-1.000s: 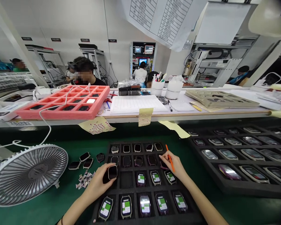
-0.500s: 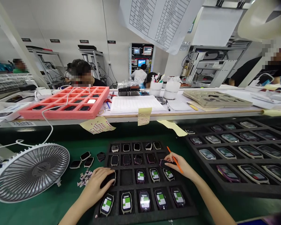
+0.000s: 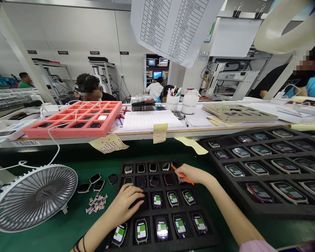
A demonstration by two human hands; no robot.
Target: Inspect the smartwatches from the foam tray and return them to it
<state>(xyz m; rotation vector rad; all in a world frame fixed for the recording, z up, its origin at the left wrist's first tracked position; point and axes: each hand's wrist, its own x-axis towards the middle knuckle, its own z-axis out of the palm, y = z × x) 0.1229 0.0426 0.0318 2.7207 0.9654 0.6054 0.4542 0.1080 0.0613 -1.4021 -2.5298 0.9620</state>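
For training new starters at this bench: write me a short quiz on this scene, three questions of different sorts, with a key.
1. True or false: the right hand holds an orange stick.

2. Which is to the left of the near black tray?
A) the beige tray
B) the fan
C) the second black tray

3. Fill in the number: in the near black tray's row closest to the wearer, there are ___ watches with lit screens.

Key: 1. True. 2. B. 3. Five.
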